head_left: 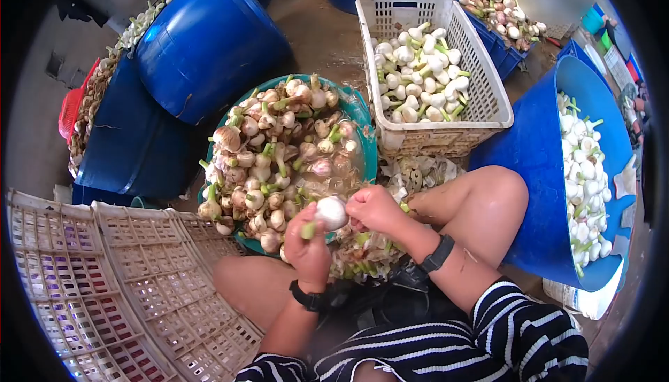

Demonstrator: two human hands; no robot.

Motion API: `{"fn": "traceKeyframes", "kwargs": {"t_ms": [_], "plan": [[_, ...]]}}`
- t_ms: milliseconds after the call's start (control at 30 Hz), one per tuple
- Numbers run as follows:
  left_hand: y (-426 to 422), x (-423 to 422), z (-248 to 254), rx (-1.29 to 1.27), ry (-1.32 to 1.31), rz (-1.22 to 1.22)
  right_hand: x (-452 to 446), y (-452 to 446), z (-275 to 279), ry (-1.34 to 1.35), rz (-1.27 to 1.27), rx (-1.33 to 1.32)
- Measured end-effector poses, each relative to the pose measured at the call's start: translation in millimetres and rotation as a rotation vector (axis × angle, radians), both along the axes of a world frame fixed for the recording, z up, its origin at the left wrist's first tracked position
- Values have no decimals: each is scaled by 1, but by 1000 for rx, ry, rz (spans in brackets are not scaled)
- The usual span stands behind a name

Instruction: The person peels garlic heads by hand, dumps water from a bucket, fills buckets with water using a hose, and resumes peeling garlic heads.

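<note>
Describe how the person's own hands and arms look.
The left hand and right hand are both ungloved. The left wristband and right wristband are black. The left sleeve and right sleeve are black with white stripes, stopping short of the wrists.

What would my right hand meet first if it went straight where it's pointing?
Your right hand would probably meet the white garlic bulb in your left hand; depth is unclear.

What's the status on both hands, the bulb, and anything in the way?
Left hand holding white garlic bulb. Right hand curled beside it, contact unclear. Nothing visibly blocking; teal tub heaped with brownish garlic just beyond.
</note>
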State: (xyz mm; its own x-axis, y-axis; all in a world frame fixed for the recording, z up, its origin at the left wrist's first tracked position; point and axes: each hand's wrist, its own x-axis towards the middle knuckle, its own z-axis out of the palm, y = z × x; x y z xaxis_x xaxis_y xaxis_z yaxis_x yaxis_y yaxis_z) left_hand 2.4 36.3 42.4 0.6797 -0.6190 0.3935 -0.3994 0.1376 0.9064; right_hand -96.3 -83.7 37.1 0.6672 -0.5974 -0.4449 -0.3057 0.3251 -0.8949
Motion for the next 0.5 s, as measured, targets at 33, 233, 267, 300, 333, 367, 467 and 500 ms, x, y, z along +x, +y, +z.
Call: {"fn": "traceKeyframes", "kwargs": {"t_ms": [33,233,267,300,333,367,467,500], "plan": [[-2,-4,1,-91,409,40,-7,-5,-11,26,8,-3],[0,20,-7,-156,775,134,-47,4,-2,219,568,-445],[-1,21,-10,-38,596,155,-49,8,15,468,795,-798],[-3,21,-13,-39,420,156,-52,7,0,581,806,-918],[-4,22,-12,-37,418,147,-56,2,-7,583,796,-915],[-4,25,-9,-48,356,190,-61,-6,-12,732,708,-927],[-3,39,5,-34,352,263,-77,-25,-2,890,660,-914],[-2,43,4,-60,566,243,-79,-27,2,906,704,-893]]}}
